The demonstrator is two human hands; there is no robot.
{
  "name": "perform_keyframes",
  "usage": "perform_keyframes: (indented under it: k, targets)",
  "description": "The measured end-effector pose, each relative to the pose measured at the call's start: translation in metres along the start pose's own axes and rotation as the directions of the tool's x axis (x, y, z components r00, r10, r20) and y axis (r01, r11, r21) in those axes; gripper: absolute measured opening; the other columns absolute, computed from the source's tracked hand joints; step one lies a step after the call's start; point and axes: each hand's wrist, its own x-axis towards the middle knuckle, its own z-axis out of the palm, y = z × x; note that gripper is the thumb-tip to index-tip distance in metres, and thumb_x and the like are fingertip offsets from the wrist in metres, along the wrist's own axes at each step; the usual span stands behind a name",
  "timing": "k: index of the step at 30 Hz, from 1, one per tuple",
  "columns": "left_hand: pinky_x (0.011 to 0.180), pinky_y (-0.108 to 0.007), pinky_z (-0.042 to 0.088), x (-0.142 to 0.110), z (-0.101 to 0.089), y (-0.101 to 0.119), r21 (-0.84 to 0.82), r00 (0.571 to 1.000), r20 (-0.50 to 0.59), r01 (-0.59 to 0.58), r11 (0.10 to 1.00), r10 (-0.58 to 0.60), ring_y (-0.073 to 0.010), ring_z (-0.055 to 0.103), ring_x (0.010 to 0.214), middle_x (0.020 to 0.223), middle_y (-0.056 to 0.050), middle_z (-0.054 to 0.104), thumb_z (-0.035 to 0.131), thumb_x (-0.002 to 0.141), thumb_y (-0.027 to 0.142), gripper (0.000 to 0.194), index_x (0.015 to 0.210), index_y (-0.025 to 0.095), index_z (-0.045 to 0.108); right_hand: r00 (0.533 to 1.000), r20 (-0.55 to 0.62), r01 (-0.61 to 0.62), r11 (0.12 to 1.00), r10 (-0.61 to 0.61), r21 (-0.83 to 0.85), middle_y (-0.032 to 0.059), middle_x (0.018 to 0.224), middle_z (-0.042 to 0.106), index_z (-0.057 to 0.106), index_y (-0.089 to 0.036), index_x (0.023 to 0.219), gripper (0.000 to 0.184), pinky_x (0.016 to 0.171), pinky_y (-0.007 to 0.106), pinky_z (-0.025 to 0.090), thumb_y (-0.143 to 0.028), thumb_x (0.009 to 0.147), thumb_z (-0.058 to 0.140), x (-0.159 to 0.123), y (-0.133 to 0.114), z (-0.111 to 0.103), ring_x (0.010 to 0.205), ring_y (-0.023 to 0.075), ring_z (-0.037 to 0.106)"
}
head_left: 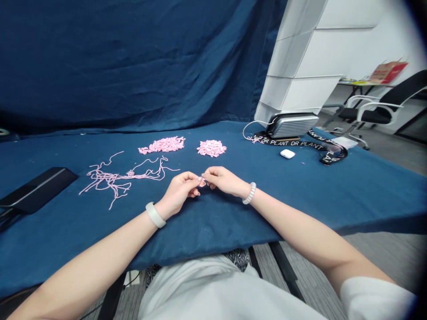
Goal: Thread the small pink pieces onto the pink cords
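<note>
My left hand [180, 191] and my right hand [222, 180] meet fingertip to fingertip above the blue cloth, both pinched on a tiny pink piece [203, 180] that is mostly hidden. A white bangle is on the left wrist, a bead bracelet on the right. A tangle of pink strands [115, 178] lies just left of my hands. Beyond them sit two heaps of small pink pieces, one on the left [163, 145] and one on the right [211, 148].
A blue cloth [300, 191] covers the table and hangs behind it. A black flat case [36, 189] lies at the left edge. At the back right are a silver ribbed case [292, 125], a black printed lanyard [313, 145] and a white earbud case [287, 154]. An office chair [383, 106] stands beyond.
</note>
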Motion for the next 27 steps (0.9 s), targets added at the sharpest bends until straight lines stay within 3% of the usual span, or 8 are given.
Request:
perform_keyframes:
  k: [4,7,12,20,23,27]
  targets:
    - [0.046,-0.016,0.035,0.001,0.001,0.000,-0.100,0.998,-0.028,0.058,0.993,-0.061,-0.0036,0.050,0.051,0.079,-0.003,0.062,0.067,0.069,0.030,0.023,0.076,0.012,0.055,0.975,-0.207,0.045,0.985,-0.079,-0.164,-0.0005,0.072,0.051,0.054,-0.003,0.086,0.060,0.059,0.001,0.016,-0.058,0.078,0.030,-0.002,-0.002,0.003,0.059,-0.0139,0.025]
    - [0.046,-0.015,0.035,0.001,0.001,0.000,-0.142,0.995,-0.036,0.083,0.986,-0.089,-0.0035,0.050,0.052,0.079,-0.002,0.061,0.068,0.068,0.029,0.024,0.076,0.012,0.054,0.937,-0.282,0.136,0.958,-0.207,-0.251,-0.0006,0.078,0.053,0.057,-0.006,0.084,0.056,0.064,0.001,0.016,-0.054,0.080,0.030,-0.003,-0.002,0.007,0.063,-0.0139,0.026]
    - [0.047,-0.015,0.036,0.000,0.001,-0.001,-0.174,0.992,-0.075,0.090,0.981,-0.104,-0.0041,0.050,0.053,0.073,-0.002,0.060,0.070,0.067,0.026,0.022,0.076,0.011,0.056,0.858,-0.256,0.301,0.840,-0.445,-0.452,0.0002,0.087,0.052,0.059,-0.009,0.084,0.048,0.074,0.002,0.021,-0.045,0.084,0.027,-0.002,0.006,0.012,0.075,-0.0121,0.032]
    - [0.050,-0.015,0.036,0.002,0.002,-0.002,-0.224,0.990,-0.124,0.044,0.974,-0.073,-0.0033,0.045,0.051,0.061,0.001,0.054,0.073,0.064,0.024,0.024,0.071,0.011,0.055,0.736,-0.144,0.438,0.628,-0.661,-0.643,-0.0002,0.084,0.052,0.061,-0.013,0.082,0.042,0.079,0.005,0.023,-0.043,0.083,0.031,0.001,0.016,0.010,0.079,-0.0094,0.031]
    - [0.050,-0.016,0.034,0.002,0.003,-0.002,-0.213,0.990,-0.132,0.015,0.977,-0.044,-0.0033,0.043,0.051,0.060,0.002,0.053,0.073,0.065,0.024,0.024,0.070,0.011,0.054,0.738,-0.170,0.459,0.670,-0.654,-0.583,-0.0011,0.086,0.053,0.062,-0.014,0.084,0.041,0.079,0.002,0.026,-0.043,0.083,0.033,-0.001,0.014,0.007,0.080,-0.0120,0.035]
    - [0.049,-0.018,0.032,0.001,0.003,-0.002,-0.128,0.992,-0.128,-0.038,0.991,0.022,-0.0046,0.042,0.050,0.059,0.001,0.054,0.072,0.065,0.023,0.022,0.069,0.011,0.054,0.812,-0.279,0.370,0.822,-0.512,-0.433,-0.0021,0.087,0.054,0.063,-0.014,0.084,0.043,0.075,-0.002,0.028,-0.047,0.080,0.037,-0.004,0.009,-0.001,0.076,-0.0154,0.039]
